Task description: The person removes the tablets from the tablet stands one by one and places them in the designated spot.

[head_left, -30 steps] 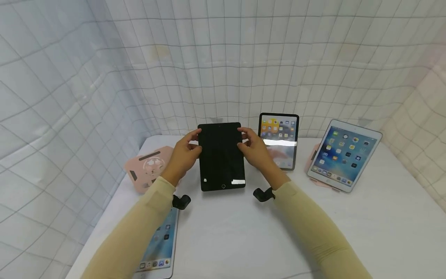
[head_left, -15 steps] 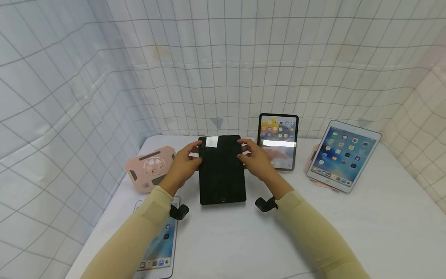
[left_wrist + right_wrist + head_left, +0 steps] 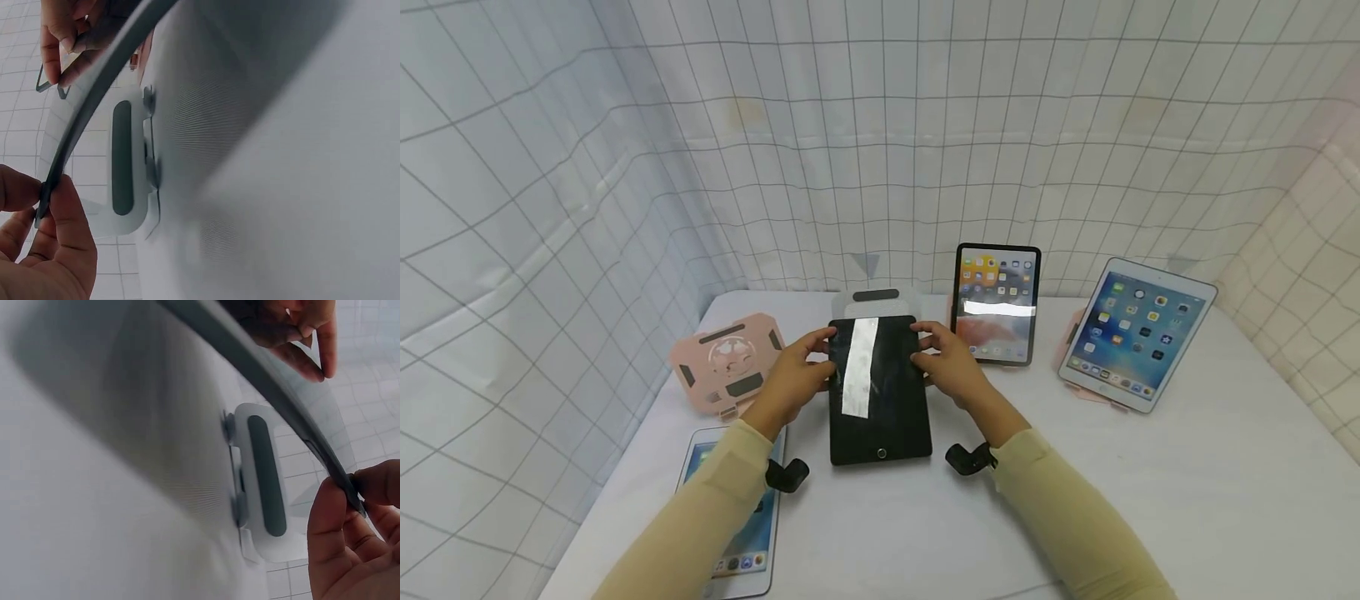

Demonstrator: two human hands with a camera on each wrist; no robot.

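A black tablet [image 3: 891, 392], its screen dark with a bright reflected strip, is held between both hands. My left hand [image 3: 797, 371] pinches its left edge near the top, thumb on the front face. Opposite it, my right hand [image 3: 951, 365] pinches the right edge. The tablet is tilted and raised off the table, its shadow falling beneath in both wrist views. Just behind it stands a grey tablet stand [image 3: 877, 302] with a dark pad, partly hidden by the tablet; the left wrist view shows the stand's pad [image 3: 122, 159] and lower lip.
A pink stand [image 3: 730, 358] with a cut-out figure is at the left. Below it lies a white tablet [image 3: 752, 542], partly under the left sleeve. To the right, a black-framed tablet [image 3: 997, 304] and a white tablet [image 3: 1138, 333] lean on pink stands. Gridded cloth [image 3: 880, 167] surrounds the table.
Both hands have drawn the black tablet down toward the body. The grey stand behind it has come into view, and the reflection on the screen has shifted and grown.
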